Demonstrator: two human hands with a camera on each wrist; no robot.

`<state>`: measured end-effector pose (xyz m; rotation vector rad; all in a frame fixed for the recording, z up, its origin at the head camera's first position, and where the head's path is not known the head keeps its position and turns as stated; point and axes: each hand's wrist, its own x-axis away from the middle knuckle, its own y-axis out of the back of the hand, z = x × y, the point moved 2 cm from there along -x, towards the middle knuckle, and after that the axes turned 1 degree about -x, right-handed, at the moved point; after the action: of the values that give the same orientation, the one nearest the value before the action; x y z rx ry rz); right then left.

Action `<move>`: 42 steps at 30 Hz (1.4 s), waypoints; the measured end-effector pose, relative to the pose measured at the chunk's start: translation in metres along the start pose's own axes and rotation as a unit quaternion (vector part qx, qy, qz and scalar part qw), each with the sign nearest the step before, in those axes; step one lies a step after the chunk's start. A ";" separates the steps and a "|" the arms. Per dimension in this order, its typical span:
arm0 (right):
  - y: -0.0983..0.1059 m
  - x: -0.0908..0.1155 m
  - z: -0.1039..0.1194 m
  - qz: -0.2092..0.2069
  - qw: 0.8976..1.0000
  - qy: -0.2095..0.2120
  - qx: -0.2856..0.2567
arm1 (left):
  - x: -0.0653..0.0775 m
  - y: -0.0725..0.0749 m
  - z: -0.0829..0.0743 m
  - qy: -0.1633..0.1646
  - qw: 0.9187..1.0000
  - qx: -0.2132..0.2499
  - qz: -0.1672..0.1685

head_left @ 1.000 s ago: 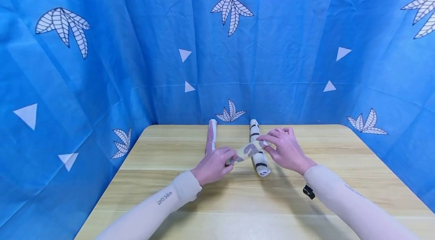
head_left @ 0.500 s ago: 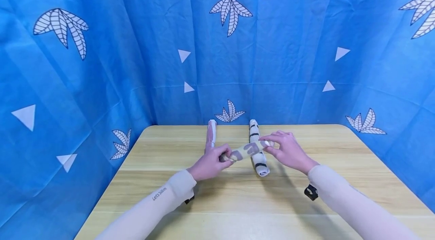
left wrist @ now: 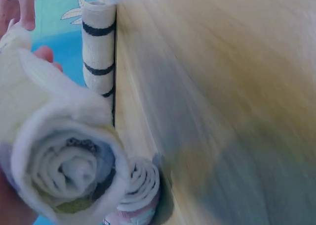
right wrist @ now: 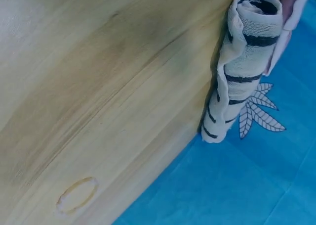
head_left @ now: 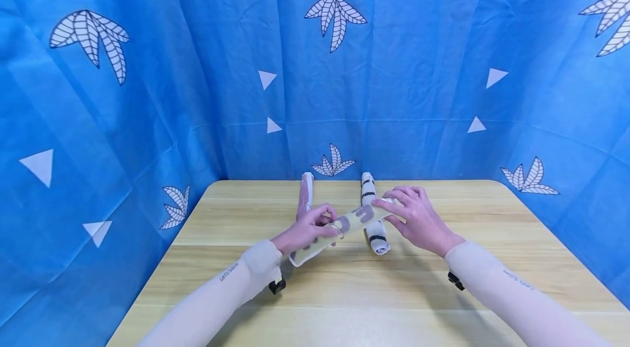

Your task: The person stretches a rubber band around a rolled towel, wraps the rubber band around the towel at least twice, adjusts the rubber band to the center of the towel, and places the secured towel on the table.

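A rolled towel, pale yellow with grey-purple patches, slants above the table between both hands. My left hand grips it near its middle, thumb across the front, and one end sticks out below that hand. A thin loop shows on the roll beside the thumb. At the upper right end, my right hand pinches the roll with thumb and fingertips. In the left wrist view the spiral end of the held towel faces the camera. The right wrist view does not show the right hand.
Behind the held roll, a white towel roll with black stripes lies on the wooden table. Left of it lies a pink and white towel roll. A thin tan ring shows on the tabletop. Blue patterned curtain surrounds the table.
The held roll's lower end, earlier in my left hand, now extends past it to the lower left. My left hand now grips nearer the middle; the right hand stays near the other end.
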<state>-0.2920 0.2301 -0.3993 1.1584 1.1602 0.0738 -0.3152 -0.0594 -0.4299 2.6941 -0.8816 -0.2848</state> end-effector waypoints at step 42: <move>0.005 -0.013 -0.008 0.079 0.956 -0.222 -0.173 | 0.008 -0.008 -0.004 -0.143 0.923 -0.348 -0.085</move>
<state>-0.3014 0.2304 -0.3860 0.8933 0.6233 0.1264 -0.3031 -0.0574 -0.4301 2.0777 -0.4783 -0.8669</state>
